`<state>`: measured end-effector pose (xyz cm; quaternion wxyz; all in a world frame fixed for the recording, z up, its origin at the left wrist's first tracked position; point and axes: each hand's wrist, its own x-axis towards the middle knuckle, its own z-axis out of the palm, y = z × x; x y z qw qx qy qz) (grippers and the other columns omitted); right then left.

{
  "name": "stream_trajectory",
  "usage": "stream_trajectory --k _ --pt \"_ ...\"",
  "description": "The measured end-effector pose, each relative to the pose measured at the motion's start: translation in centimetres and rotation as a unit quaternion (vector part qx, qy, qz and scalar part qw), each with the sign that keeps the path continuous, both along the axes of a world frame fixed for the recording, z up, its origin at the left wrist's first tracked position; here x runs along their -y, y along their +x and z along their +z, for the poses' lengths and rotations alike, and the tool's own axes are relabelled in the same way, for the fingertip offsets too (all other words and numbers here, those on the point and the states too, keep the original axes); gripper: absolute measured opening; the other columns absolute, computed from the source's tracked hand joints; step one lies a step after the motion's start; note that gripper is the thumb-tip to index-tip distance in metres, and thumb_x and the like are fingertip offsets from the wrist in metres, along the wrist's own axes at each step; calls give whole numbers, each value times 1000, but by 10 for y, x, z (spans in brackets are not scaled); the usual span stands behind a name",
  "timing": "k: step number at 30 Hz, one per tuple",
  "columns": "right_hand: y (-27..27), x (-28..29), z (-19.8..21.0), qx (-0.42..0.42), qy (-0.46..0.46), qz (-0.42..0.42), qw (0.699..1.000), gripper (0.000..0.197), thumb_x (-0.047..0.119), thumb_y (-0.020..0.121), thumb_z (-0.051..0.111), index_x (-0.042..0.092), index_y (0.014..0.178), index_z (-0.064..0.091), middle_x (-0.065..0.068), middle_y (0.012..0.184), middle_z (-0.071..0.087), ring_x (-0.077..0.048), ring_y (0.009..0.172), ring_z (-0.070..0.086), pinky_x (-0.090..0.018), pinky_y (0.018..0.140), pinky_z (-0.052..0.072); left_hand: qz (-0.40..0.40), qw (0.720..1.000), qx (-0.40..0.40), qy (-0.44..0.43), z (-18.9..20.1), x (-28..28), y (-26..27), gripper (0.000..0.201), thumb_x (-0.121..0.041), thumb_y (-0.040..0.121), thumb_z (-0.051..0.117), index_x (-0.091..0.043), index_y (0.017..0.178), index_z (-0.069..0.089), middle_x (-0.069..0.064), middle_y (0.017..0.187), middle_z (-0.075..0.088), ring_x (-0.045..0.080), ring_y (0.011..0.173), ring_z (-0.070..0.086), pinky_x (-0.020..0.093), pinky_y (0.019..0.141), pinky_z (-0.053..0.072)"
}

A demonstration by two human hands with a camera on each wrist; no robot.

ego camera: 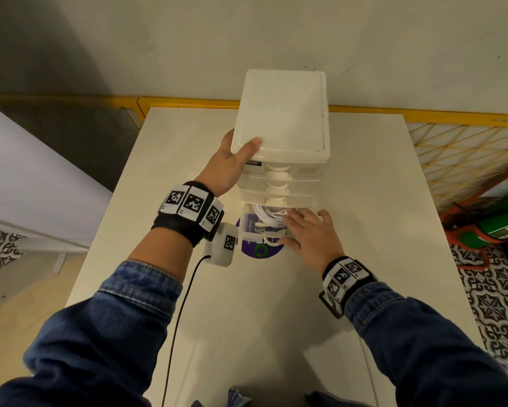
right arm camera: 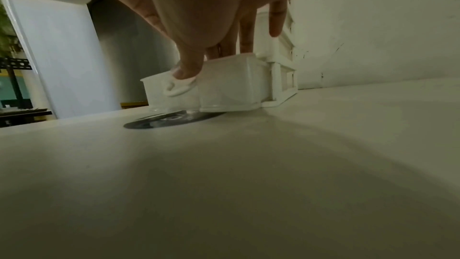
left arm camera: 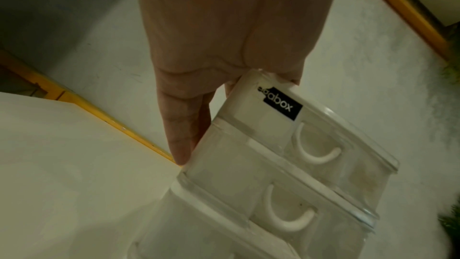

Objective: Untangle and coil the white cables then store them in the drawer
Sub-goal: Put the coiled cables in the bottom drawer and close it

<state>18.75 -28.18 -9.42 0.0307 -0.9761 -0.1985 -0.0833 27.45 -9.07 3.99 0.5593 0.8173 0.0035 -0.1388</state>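
Left hand [ego camera: 227, 163] grasps the cabinet [ego camera: 280, 113] top; below it, right hand [ego camera: 311, 233], fingers straight, rests on cables [ego camera: 266, 217] in the drawer [right arm camera: 224, 90] (pulled out).

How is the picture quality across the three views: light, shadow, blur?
Head view: evenly lit and sharp, edges bowed by the wide lens. Left wrist view: dim, the left hand soft. Right wrist view: right hand blurred up close, broad shadow across the table.

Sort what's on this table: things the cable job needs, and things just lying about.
Job:
- white cables, coiled inside the open bottom drawer
- drawer unit, steadied by the left hand
- right hand, flat over the open drawer

Lying about:
- purple disc under the drawer
- yellow mesh fence
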Motion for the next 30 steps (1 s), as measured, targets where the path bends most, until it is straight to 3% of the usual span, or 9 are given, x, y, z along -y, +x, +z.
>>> stream_trajectory --k 3,5,9,13,16,20,25,28,30 --pt "4 -1 -1 43 34 -17 998 32 43 74 67 16 92 70 0 104 69 -22 97 58 -37 79 46 3 1000 -1 -1 1 1 0 58 -50 92 46 -27 142 26 -7 119 53 15 106 54 31 87 42" --pt "4 0 -1 31 62 -41 997 33 46 69 71 17 85 70 -1 94 66 -25 91 57 -37 75 44 3 1000 -3 0 0 0 0 58 -51 92 46 -28 142 27 -7 120 54 14 106 55 31 88 43" --pt "3 3 6 -65 162 -105 979 41 46 70 72 17 98 63 -2 99 63 -26 95 55 -39 82 40 4 1000 -6 -4 -1 0 0 58 -52 92 46 -29 141 27 -6 121 55 15 108 55 32 88 42" --pt "0 2 7 -145 363 -306 868 91 46 52 84 14 123 38 -8 124 47 -25 106 53 -36 89 47 -2 1000 -6 0 0 -1 1 57 -51 92 46 -28 141 28 -7 121 55 15 111 54 32 92 42" --pt "12 0 5 -221 453 -343 793 113 43 54 85 27 142 15 -10 140 41 -28 121 49 -43 99 44 -8 1000 -11 3 2 -1 1 56 -50 92 46 -28 140 28 -9 119 54 11 105 54 26 83 43" --pt "35 -1 4 -216 444 -312 812 74 39 61 81 20 122 44 -4 116 61 -23 106 58 -35 84 47 -5 1000 -11 3 4 -1 1 56 -50 92 46 -28 140 28 -9 117 54 6 98 55 19 72 43" --pt "44 -4 -3 -199 419 -334 821 81 60 52 73 16 116 47 -7 111 60 -27 98 59 -46 84 52 -6 1000 -12 0 3 -1 1 56 -50 93 46 -28 140 27 -9 118 54 9 101 54 25 79 42" --pt "42 -7 -3 -194 400 -332 832 83 55 56 75 13 119 43 -10 114 54 -28 100 56 -44 85 51 -7 1000 -12 4 2 0 2 58 -51 92 45 -28 141 26 -9 120 54 12 105 54 27 86 40" --pt "42 -9 -2 -195 393 -330 836 93 59 49 78 12 120 41 -8 114 51 -25 100 54 -42 85 50 -8 1000 -11 6 1 0 2 57 -51 92 45 -28 141 27 -8 121 54 13 107 54 28 88 40"
